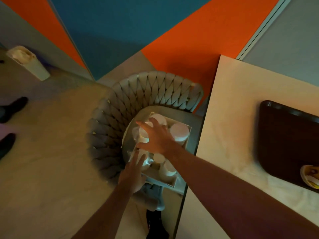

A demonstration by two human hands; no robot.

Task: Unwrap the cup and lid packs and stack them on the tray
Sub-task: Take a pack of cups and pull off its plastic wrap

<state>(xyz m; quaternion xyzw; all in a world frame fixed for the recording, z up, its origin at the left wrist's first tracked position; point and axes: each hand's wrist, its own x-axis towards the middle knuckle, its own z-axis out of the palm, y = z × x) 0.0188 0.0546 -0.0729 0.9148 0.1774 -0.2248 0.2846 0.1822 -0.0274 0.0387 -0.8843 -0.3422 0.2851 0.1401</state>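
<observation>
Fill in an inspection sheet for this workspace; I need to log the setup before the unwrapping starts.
Surface: pale table at right, beside a woven chair.
Job's things: wrapped cup and lid packs upright in a box on the chair seat; dark tray on the table.
Clutter: small dish on the tray's near corner.
Grippers: right hand, fingers spread over a pack; left hand, fingers straight at the box's near-left corner.
Cables: nothing seen.
Surroundings: orange, blue and grey wall panels; white bin and someone's dark shoes on the floor at left.
</observation>
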